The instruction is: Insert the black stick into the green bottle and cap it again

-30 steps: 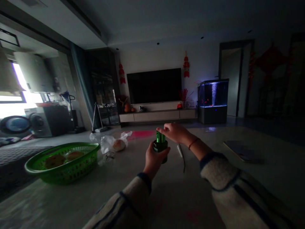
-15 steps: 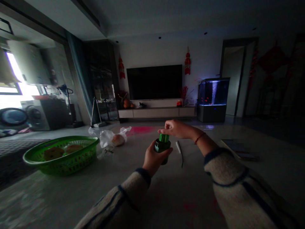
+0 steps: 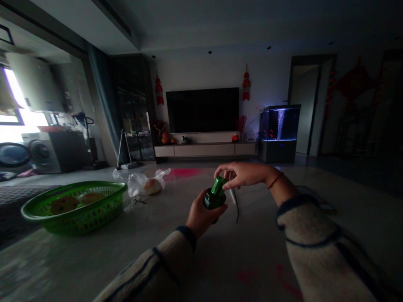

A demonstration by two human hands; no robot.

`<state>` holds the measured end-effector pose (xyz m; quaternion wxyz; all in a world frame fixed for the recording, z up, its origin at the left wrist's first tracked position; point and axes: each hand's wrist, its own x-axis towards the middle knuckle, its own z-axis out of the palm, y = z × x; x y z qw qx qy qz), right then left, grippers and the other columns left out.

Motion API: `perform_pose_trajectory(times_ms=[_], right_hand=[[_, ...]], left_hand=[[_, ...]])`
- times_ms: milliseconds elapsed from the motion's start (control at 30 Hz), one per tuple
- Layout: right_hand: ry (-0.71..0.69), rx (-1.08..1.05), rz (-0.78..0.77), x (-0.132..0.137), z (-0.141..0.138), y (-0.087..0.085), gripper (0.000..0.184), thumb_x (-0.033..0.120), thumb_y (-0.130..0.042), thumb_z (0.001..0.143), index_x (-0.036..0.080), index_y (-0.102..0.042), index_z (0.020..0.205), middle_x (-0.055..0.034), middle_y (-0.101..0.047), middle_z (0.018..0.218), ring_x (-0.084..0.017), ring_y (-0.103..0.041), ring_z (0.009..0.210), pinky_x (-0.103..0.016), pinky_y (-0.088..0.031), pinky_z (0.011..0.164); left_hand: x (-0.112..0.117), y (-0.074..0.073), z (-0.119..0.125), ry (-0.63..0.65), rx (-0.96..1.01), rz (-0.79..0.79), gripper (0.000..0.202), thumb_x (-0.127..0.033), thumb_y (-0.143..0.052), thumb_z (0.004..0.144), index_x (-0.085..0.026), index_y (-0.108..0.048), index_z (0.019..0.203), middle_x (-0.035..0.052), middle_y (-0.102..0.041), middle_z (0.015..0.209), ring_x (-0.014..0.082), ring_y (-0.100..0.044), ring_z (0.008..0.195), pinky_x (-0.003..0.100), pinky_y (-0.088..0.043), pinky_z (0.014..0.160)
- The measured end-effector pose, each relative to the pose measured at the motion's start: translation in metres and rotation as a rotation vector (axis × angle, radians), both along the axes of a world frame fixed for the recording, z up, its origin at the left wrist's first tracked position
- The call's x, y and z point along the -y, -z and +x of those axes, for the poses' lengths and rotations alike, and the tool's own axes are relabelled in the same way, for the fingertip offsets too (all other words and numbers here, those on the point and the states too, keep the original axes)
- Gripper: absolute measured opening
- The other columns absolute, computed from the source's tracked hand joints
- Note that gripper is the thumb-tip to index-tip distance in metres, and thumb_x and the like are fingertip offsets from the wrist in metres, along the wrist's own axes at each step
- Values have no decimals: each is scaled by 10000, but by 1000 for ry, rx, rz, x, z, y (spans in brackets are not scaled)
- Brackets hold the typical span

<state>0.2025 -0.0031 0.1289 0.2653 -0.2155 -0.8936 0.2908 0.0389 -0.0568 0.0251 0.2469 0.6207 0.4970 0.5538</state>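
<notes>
My left hand [image 3: 201,214] is wrapped round the dark body of a small green bottle [image 3: 214,198], held above a pale table [image 3: 94,251]. The bottle tilts to the right. My right hand [image 3: 244,174] pinches its shiny green cap [image 3: 218,185] with thumb and fingertips. Both sleeves are cream knit with dark stripes, and a red string circles my right wrist.
A green plastic basket [image 3: 40,216] with round fruit stands at the left of the table. A clear bag with a bun [image 3: 153,186] lies behind it. A thin stick and dark cord [image 3: 235,203] lie beyond the bottle. A flat dark pad [image 3: 317,201] lies at the right.
The bottle has tipped from upright to leaning right. My right hand stays on the cap and has shifted slightly right with it.
</notes>
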Motion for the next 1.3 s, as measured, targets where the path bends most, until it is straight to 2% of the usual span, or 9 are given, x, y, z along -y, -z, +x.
perform_pose_trajectory(times_ms=[100,200,300,433,667,767,867,1033,1300], right_hand=[[19,-161,60,2,6,0,510,225,-731,483,215,-629,982,27,-648,764,-48,-528,476,-143,-397,430],[160,-83,-35,7,2,-2,650,332,-719,563,195,-519,1166,-31,-645,848,-67,-536,481,-167,-406,419],[263,109,-90,11,-6,-7,617,480,-599,700,145,-464,1200,-80,-631,836,-96,-544,503,-195,-410,425],[300,186,34,11,-11,-10,515,517,-558,730,115,-533,1051,-61,-609,726,-97,-529,513,-199,-410,457],[178,166,47,4,-8,-7,278,322,-563,772,115,-582,957,-62,-613,783,-81,-528,558,-184,-417,483],[164,167,46,5,-7,-7,357,252,-568,770,133,-525,1105,-58,-612,833,-81,-535,583,-179,-417,494],[178,155,30,5,-9,-7,454,337,-551,790,133,-463,1186,-72,-614,869,-83,-539,572,-195,-427,509],[245,157,37,2,-12,-6,443,481,-546,761,104,-563,992,-81,-618,787,-101,-537,550,-218,-432,499],[74,163,-98,-1,2,-7,527,286,-608,744,163,-394,1209,-100,-585,1045,-77,-558,620,-194,-450,536]], left_hand=[[0,0,1,7,7,0,461,-361,-725,550,-144,-552,918,22,-602,743,138,-547,656,249,-440,592],[0,-1,-1,9,50,-10,458,-358,-722,558,-145,-549,925,31,-609,768,140,-554,667,249,-441,599],[-1,-3,-3,20,81,-37,450,-364,-719,560,-142,-544,910,23,-604,748,133,-554,641,250,-440,587],[-1,-6,-4,8,94,-35,437,-362,-716,564,-139,-536,894,3,-586,717,120,-545,615,247,-438,576],[2,-5,-2,6,92,-69,518,-344,-731,549,-145,-486,960,12,-578,768,127,-556,658,257,-455,597],[3,-5,-1,-62,115,-85,576,-349,-744,525,-155,-445,977,17,-569,797,136,-564,679,258,-463,584],[4,-6,0,-75,106,-87,552,-361,-743,525,-163,-434,938,6,-556,782,128,-558,658,247,-458,565],[5,-7,3,1,126,-77,539,-334,-738,533,-171,-419,936,-3,-556,785,117,-549,648,244,-451,569],[3,-2,2,21,69,-66,513,-335,-728,550,-172,-432,936,3,-557,799,125,-548,672,245,-449,579]])
